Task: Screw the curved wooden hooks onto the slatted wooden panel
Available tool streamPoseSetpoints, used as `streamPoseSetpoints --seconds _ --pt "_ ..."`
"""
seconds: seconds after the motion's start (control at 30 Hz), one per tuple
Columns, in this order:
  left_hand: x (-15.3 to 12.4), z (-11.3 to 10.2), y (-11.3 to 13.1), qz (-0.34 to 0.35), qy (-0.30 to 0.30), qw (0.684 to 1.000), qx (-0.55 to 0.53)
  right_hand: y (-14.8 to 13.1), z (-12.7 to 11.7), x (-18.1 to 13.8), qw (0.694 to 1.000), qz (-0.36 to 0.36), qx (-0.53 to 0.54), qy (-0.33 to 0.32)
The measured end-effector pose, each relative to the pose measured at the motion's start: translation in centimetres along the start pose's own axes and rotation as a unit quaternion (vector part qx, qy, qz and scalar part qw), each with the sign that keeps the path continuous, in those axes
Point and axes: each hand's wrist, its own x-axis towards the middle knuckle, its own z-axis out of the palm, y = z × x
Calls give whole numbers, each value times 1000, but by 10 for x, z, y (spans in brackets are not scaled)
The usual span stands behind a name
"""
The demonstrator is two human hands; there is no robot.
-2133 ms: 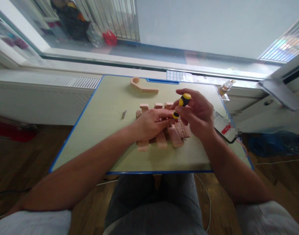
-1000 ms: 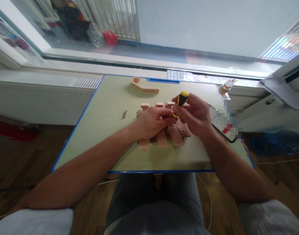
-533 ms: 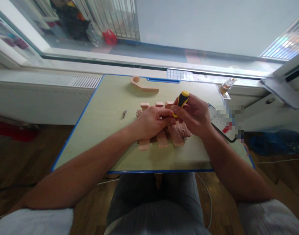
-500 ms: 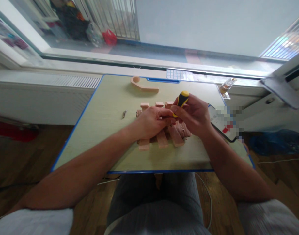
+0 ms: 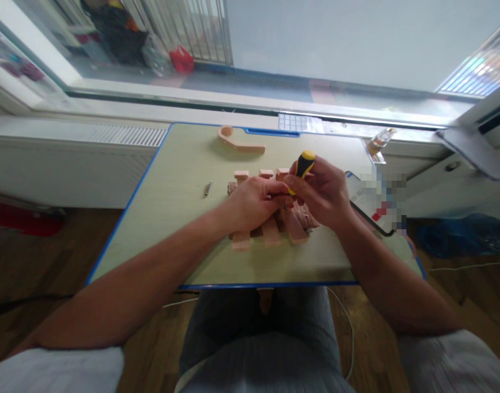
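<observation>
Over a wooden slatted piece (image 5: 298,233) in the middle of the table, my right hand (image 5: 326,188) is closed around a screwdriver (image 5: 304,165) with a black and yellow handle. The handle tilts up to the right; its tip is hidden among my fingers. My left hand (image 5: 254,203) lies across the slats, thumb and fingers pinched by the lower end of the screwdriver. What that pinch holds is hidden. Several small screws show along the right part of the wood. Left of the piece lies a small metal screw or bolt (image 5: 208,189).
A curved wooden hook-shaped piece (image 5: 244,147) lies near the back of the blue-edged table (image 5: 160,218). At the right edge rests a phone (image 5: 368,204). A clear bottle-like item (image 5: 381,141) stands by the window sill. A radiator (image 5: 70,158) borders the left.
The view has shifted very slightly. Both hands and the screwdriver keep nearly the same place, with the handle tilted a touch differently.
</observation>
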Motion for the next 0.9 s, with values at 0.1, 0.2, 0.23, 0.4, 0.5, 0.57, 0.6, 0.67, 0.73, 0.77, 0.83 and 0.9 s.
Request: streamPoseSetpoints --seconds 0.1,0.2,0.23,0.4,0.5,0.57,0.6,0.67,0.73,0.77,0.83,0.9 --pt "-1 0 4 -3 -1 1000 8 -1 0 1 1000 -3 -2 -6" --pt "-1 0 6 2 -1 1000 3 -2 0 1 1000 -7 -6 -9" --pt "0 0 6 5 1 1000 1 -2 -1 1 1000 -5 -7 -10" --pt "0 1 5 19 7 1000 6 1 -1 1 1000 6 -14 -10" --pt "-1 0 6 26 8 1000 10 3 -1 1 1000 4 -5 -1" --pt "-2 -1 6 30 5 999 11 3 0 1 1000 -5 -4 13" --pt "-2 -1 6 32 3 999 8 3 0 1 1000 -10 -5 18" --pt "-3 -1 5 33 -1 999 -4 3 2 0 999 -18 1 27" --pt "-3 0 3 19 4 999 -26 4 4 1 999 -19 9 31" --pt "-3 0 2 11 9 999 -41 5 5 1 999 -18 7 37" --pt "-2 1 1 1 28 997 -70 6 7 2 998 -14 -4 56" --pt "-2 2 0 -3 45 996 -78 8 8 3 997 -9 -12 76"
